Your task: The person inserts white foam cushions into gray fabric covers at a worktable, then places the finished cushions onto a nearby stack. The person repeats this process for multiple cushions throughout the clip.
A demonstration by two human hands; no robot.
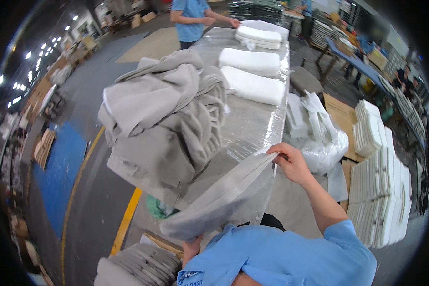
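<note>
A long grey fabric piece [219, 202], shaped like a cushion cover, stretches slantwise in front of my body. My right hand [291, 163] pinches its far right corner between thumb and fingers. At its lower left end is my left hand [194, 244], mostly covered by the fabric, so its fingers are hidden. Just beyond lies a big heap of grey fabric [167, 119] on the plastic-wrapped table [243, 128]. White foam pads [255, 86] are laid out farther along the table, some of them stacked at the far end.
Tall stacks of white pads [379, 176] stand at the right beside cardboard and a clear plastic bag [326, 148]. Folded grey pieces [136, 267] fill a box at lower left. A co-worker in a blue shirt [189, 31] touches the pads at the table's far end.
</note>
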